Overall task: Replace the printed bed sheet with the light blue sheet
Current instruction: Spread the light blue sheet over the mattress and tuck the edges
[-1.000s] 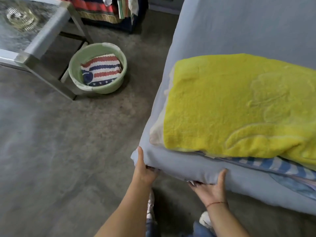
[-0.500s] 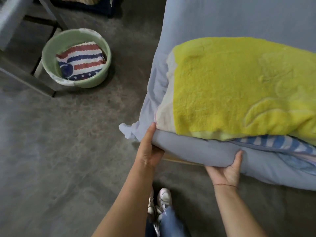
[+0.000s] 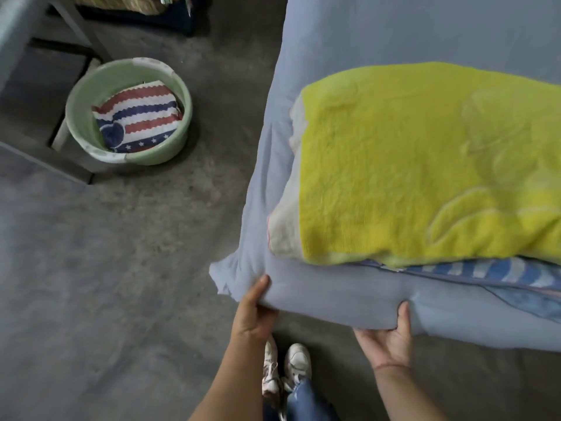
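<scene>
A person's left hand and right hand gripped the near end of a bed, fingers curled under the edge and thumbs on top of the plain light blue cotton sheet, which already covered the whole mattress. Compared with a second earlier, when both hands pressed low against the edge, the mattress end had been lifted and a loose corner of the sheet now hung free beside the left thumb. That suggested the tucking step was under way, with this corner not yet folded beneath. A thick yellow terry blanket lay on the bed over a blue-and-white striped pillow, both just beyond the hands. The printed red, white and blue star-and-stripe bed sheet sat folded inside a pale green round plastic basin on the grey concrete floor, well apart from the bed, so the swap itself looked done. White sneakers showed between the forearms.
</scene>
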`<state>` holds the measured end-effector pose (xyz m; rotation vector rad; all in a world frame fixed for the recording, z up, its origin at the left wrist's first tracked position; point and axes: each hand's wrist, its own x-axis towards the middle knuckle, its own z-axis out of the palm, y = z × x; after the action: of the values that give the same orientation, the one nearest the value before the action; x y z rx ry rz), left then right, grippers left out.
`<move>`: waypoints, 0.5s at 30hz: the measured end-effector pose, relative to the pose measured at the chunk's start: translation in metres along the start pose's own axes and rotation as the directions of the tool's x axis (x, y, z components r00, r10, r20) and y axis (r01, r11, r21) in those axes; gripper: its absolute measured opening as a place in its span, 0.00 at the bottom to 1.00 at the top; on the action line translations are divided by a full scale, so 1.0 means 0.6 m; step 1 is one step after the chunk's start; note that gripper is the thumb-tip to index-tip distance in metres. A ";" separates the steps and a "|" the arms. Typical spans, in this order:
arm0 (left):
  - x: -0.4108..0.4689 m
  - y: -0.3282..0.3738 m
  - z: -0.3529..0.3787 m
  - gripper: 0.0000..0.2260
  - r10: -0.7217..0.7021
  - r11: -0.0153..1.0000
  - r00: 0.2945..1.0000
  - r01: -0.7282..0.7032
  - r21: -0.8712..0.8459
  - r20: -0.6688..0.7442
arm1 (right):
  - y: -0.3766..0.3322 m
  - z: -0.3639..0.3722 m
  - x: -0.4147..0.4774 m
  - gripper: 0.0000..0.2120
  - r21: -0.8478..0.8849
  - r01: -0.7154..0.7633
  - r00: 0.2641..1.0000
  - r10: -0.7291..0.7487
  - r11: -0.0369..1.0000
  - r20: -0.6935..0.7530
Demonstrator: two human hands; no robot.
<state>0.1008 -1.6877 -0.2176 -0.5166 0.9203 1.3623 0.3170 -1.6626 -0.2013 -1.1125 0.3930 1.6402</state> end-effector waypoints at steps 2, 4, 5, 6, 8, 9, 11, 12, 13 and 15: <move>0.010 -0.002 -0.012 0.43 -0.010 1.000 0.999 0.010 -0.003 -0.040 | -0.002 -0.015 0.007 0.57 -0.042 -0.002 0.990 -0.004 0.999 -0.141; 0.009 0.002 -0.011 0.43 -0.028 0.999 0.998 0.030 0.021 -0.053 | -0.003 -0.012 0.008 0.56 -0.181 -0.001 0.975 -0.039 0.983 -0.219; 0.003 0.006 -0.008 0.40 -0.030 0.998 0.997 0.033 0.050 -0.066 | -0.003 -0.006 0.002 0.50 -0.241 -0.026 0.965 -0.038 0.970 -0.259; -0.004 0.012 -0.006 0.36 -0.033 0.997 0.995 0.039 0.069 -0.091 | -0.003 0.005 -0.009 0.40 -0.275 -0.058 0.954 -0.029 0.960 -0.300; -0.017 0.023 -0.006 0.28 -0.043 0.989 0.984 0.066 0.129 -0.174 | -0.004 0.023 -0.034 0.28 -0.287 -0.111 0.925 -0.006 0.952 -0.379; -0.022 0.030 -0.007 0.27 -0.053 0.974 0.974 0.099 0.204 -0.222 | -0.003 0.029 -0.042 0.34 -0.291 -0.124 0.923 0.002 0.949 -0.384; -0.029 0.051 -0.018 0.33 -0.055 0.889 0.949 0.188 0.417 -0.311 | 0.012 0.039 -0.063 0.49 -0.303 -0.154 0.925 0.030 0.940 -0.379; -0.036 0.068 -0.022 0.41 -0.048 0.829 0.934 0.235 0.507 -0.354 | 0.024 0.047 -0.077 0.50 -0.308 -0.167 0.932 0.048 0.937 -0.359; -0.040 0.091 -0.030 0.49 -0.023 0.771 0.915 0.272 0.576 -0.403 | 0.041 0.053 -0.093 0.49 -0.314 -0.184 0.936 0.069 0.932 -0.344; -0.032 0.146 -0.050 0.60 0.070 0.650 0.869 0.333 0.683 -0.491 | 0.084 0.065 -0.112 0.56 -0.309 -0.245 0.933 0.137 0.919 -0.332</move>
<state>0.0098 -1.7071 -0.2024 -0.2508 1.7180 0.5850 0.2541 -1.6926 -0.1403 -1.6501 0.4339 1.7564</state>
